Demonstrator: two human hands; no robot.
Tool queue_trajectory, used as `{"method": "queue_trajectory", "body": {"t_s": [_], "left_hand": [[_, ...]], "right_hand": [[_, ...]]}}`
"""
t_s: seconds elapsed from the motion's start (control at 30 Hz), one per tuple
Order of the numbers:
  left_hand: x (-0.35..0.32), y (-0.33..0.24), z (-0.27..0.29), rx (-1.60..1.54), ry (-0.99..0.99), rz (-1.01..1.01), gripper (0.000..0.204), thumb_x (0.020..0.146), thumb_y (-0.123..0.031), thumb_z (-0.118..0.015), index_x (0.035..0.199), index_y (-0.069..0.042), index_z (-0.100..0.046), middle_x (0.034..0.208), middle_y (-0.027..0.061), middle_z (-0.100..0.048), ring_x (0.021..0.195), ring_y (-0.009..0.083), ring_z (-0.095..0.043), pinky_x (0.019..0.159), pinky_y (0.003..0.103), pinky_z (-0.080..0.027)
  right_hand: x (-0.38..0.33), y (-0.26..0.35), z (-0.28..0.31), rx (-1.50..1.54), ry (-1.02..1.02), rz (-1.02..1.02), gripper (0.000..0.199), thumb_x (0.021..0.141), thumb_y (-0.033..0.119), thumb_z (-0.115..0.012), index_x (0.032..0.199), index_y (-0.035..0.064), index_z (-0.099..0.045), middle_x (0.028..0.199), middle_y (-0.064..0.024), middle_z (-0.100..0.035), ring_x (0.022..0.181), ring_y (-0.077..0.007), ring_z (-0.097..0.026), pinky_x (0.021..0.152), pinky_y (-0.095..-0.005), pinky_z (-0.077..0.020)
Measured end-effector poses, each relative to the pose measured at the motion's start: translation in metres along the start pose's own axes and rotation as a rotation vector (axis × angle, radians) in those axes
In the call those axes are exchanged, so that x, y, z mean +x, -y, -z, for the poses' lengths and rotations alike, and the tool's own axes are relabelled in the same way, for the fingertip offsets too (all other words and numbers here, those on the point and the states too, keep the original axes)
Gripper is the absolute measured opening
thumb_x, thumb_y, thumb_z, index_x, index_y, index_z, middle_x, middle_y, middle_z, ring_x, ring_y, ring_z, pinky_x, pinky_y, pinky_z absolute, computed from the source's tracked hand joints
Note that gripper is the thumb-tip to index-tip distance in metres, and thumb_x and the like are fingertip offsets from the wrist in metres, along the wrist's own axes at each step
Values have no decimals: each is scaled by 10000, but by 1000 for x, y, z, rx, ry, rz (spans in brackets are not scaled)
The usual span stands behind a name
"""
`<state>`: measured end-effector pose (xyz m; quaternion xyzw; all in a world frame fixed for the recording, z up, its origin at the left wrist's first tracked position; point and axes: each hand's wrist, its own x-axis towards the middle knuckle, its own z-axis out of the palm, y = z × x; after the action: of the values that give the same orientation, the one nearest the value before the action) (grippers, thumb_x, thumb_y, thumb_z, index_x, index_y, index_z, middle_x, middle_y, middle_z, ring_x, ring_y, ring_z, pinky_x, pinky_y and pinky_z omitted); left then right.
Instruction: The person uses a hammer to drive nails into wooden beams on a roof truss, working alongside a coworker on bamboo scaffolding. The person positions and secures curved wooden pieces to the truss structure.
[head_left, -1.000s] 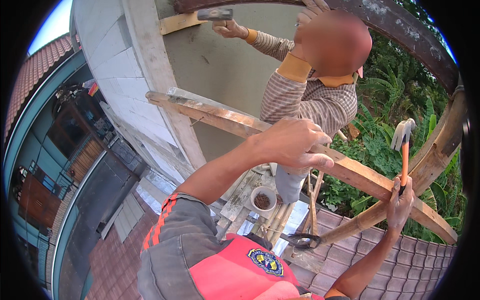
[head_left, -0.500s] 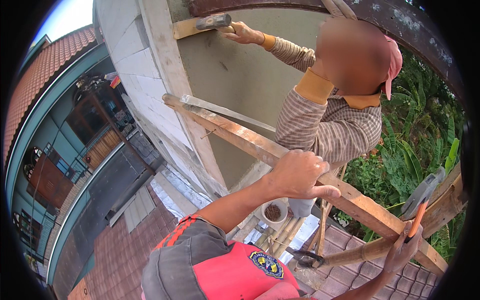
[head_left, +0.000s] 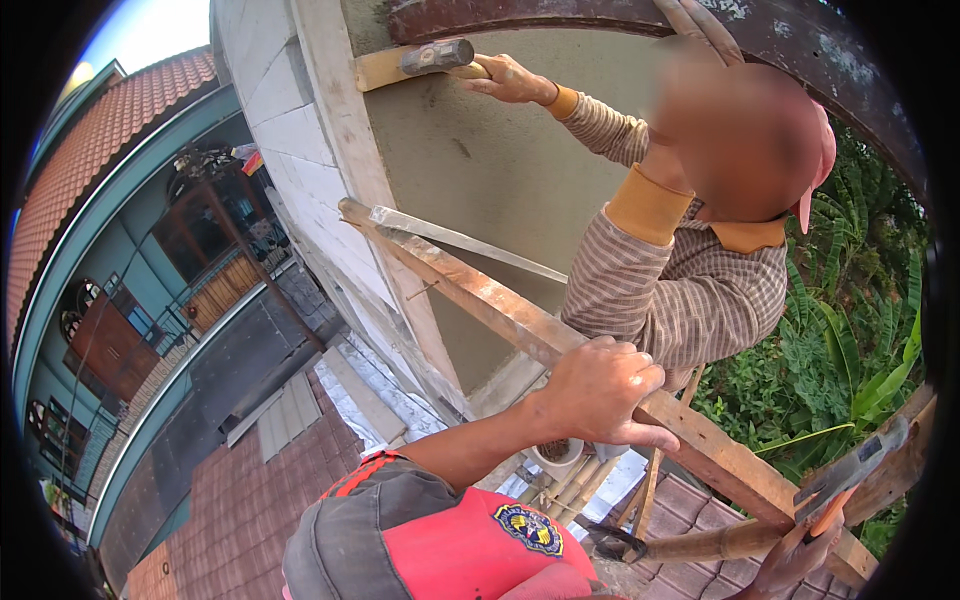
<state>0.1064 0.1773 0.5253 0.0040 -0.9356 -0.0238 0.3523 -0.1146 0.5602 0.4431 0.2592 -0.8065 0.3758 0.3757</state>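
Note:
My left hand (head_left: 602, 392) is closed over a long wooden beam (head_left: 480, 305) that slants from the wall down to the lower right. Its thumb lies along the near side. Low at the right, my right hand (head_left: 795, 562) is beside the beam's lower end, its fingers around an orange-handled tool (head_left: 828, 510) with a long grey metal part. The tool's exact kind is hard to make out. Across the beam, a co-worker's hand (head_left: 515, 78) holds a sledgehammer (head_left: 437, 57), its head against a short wooden board (head_left: 380, 71) at the wall's edge.
A dark curved beam (head_left: 600, 20) spans the top, with the co-worker's other hand on it. A metal strip (head_left: 470, 243) runs behind the wooden beam. Below are a white bucket (head_left: 570, 462), bamboo poles (head_left: 580, 490), a dark-headed tool (head_left: 615, 543) and roof tiles (head_left: 260, 505).
The view has shifted, so most of the scene sits a little lower and further right. My right hand and the orange-handled tool appear lower. My left hand keeps its hold on the beam.

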Motion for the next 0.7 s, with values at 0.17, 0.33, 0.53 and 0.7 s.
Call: {"method": "queue_trajectory", "body": {"t_s": [0.17, 0.33, 0.53, 0.7], "left_hand": [[0, -4, -8, -7, -86, -25, 737, 766, -798, -776, 794, -69, -672, 747, 70, -627, 722, 283, -659, 673, 418, -538], [0, -6, -7, -10, -76, -22, 752, 758, -809, -777, 755, -68, -651, 710, 77, -616, 707, 295, -667, 661, 432, -540], [-1, -7, -8, 10, -77, 3, 757, 764, -813, -772, 756, -64, -664, 711, 92, -638, 705, 324, -685, 658, 455, -550], [0, -14, -8, -4, -77, 26, 809, 763, -842, -741, 714, -37, -676, 704, 169, -679, 698, 385, -701, 677, 502, -554]], "right_hand": [[7, 18, 11, 5, 43, -34, 384, 1106, 153, -565, 1444, -29, -581, 1313, -183, -683, 1218, -325, -658, 1061, -417, -494], [9, 33, 14, 39, 85, -111, 379, 1056, 104, -561, 1408, -28, -606, 1330, -169, -699, 1227, -326, -664, 1075, -422, -496], [12, 33, 7, -5, 13, 51, 307, 1071, 183, -579, 1323, 14, -623, 1177, -154, -709, 1110, -362, -644, 1048, -457, -462], [17, 33, 8, -5, -16, 42, 268, 1111, 212, -570, 1297, 32, -641, 1103, -136, -713, 1079, -331, -632, 1021, -450, -470]]}}
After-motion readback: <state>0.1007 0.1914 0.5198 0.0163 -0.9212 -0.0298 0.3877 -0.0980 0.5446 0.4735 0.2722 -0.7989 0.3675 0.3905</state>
